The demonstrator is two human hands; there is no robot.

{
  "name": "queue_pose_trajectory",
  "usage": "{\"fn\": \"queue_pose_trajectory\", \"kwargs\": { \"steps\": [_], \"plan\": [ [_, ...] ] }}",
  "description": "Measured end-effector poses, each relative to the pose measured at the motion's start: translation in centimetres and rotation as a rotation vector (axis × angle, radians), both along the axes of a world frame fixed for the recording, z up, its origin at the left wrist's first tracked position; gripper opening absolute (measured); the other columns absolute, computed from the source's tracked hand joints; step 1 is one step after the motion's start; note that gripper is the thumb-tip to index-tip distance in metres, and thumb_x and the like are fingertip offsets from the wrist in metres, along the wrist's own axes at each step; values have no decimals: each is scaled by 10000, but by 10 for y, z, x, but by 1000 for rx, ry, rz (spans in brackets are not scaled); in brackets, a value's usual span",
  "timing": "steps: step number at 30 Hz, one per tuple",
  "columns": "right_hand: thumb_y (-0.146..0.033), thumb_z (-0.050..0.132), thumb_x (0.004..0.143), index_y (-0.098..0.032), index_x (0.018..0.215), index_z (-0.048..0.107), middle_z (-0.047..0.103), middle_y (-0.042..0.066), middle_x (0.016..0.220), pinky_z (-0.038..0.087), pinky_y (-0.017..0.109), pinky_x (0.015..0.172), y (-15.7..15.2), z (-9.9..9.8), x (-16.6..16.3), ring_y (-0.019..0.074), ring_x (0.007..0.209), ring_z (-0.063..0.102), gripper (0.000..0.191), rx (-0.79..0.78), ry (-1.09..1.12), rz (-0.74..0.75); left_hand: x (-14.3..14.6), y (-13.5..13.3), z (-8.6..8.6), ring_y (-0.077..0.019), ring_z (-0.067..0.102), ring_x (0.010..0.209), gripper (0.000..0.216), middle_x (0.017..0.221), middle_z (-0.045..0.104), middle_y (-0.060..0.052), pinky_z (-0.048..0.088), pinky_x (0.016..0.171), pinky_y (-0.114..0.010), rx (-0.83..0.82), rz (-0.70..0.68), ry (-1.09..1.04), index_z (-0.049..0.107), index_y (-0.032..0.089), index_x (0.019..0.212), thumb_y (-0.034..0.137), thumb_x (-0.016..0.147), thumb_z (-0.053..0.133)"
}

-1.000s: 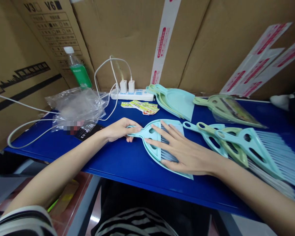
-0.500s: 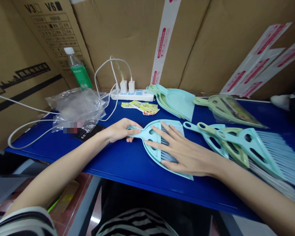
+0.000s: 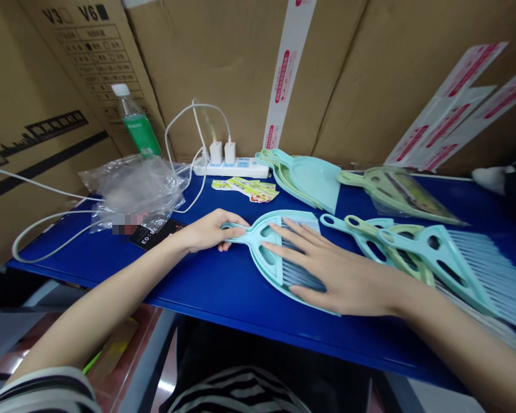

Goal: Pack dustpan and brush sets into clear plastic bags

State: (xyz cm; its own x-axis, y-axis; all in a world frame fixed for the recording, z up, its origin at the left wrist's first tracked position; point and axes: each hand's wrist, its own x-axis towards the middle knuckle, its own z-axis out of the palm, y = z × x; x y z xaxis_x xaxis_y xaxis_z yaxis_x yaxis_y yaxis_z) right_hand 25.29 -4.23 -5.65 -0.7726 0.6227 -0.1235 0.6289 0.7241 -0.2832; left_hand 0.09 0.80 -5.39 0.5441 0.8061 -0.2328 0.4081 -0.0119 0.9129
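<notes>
Since half a second ago the right hand point(image 3: 348, 278) has slid slightly rightward over the bristles point(image 3: 303, 278), while the left hand point(image 3: 208, 231) has kept its place on the handle point(image 3: 248, 234). The left hand's fingers are curled closed around the thin handle of the pale blue brush-and-dustpan set point(image 3: 258, 242), and the right hand lies flat with fingers spread, palm pressing the bristles down into the pan. The set lies flat on the blue table point(image 3: 215, 287) near its front edge, handle pointing left, with a pile of loose brushes point(image 3: 417, 246) just right of it and a stack of dustpans point(image 3: 312, 178) behind.
</notes>
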Motion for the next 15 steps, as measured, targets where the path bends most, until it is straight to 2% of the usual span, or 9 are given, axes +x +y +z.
{"fn": "queue_pose_trajectory", "kwargs": {
  "steps": [4,8,11,13,15],
  "plan": [
    [-369,529,877,-274,1524,285,110,68,1618,179,595,1146,-3,10,8,356,1450,23,697,-48,-2,-21,-2,0,1,-52,441,424,206,513,494,66,384,418,-169,28,-39,13,661,97,969,258,859,596],
    [-532,548,861,-266,1486,381,286,71,1578,315,556,1115,1,25,14,344,1455,142,699,-59,0,13,-4,-1,2,-56,457,474,240,625,539,36,417,442,-183,74,-61,60,661,105,977,296,857,579],
    [-493,475,915,-235,1423,486,446,90,1497,412,502,1062,16,32,10,309,1397,354,570,93,25,-5,-6,-2,4,-84,512,596,257,803,619,-22,442,477,-186,152,-83,139,672,118,984,308,857,556],
    [-328,453,926,-177,1365,550,496,138,1451,461,476,1010,33,32,1,305,1300,493,474,279,7,-82,-6,-2,4,-100,521,659,262,889,640,-43,449,492,-184,199,-94,180,676,126,991,307,855,543],
    [-182,451,888,-149,1261,634,624,162,1305,511,463,911,53,28,-10,317,1156,609,416,416,-66,-150,-6,-2,5,-106,521,678,271,915,646,-48,453,497,-185,220,-99,200,676,128,998,310,853,536]
  ]
}}
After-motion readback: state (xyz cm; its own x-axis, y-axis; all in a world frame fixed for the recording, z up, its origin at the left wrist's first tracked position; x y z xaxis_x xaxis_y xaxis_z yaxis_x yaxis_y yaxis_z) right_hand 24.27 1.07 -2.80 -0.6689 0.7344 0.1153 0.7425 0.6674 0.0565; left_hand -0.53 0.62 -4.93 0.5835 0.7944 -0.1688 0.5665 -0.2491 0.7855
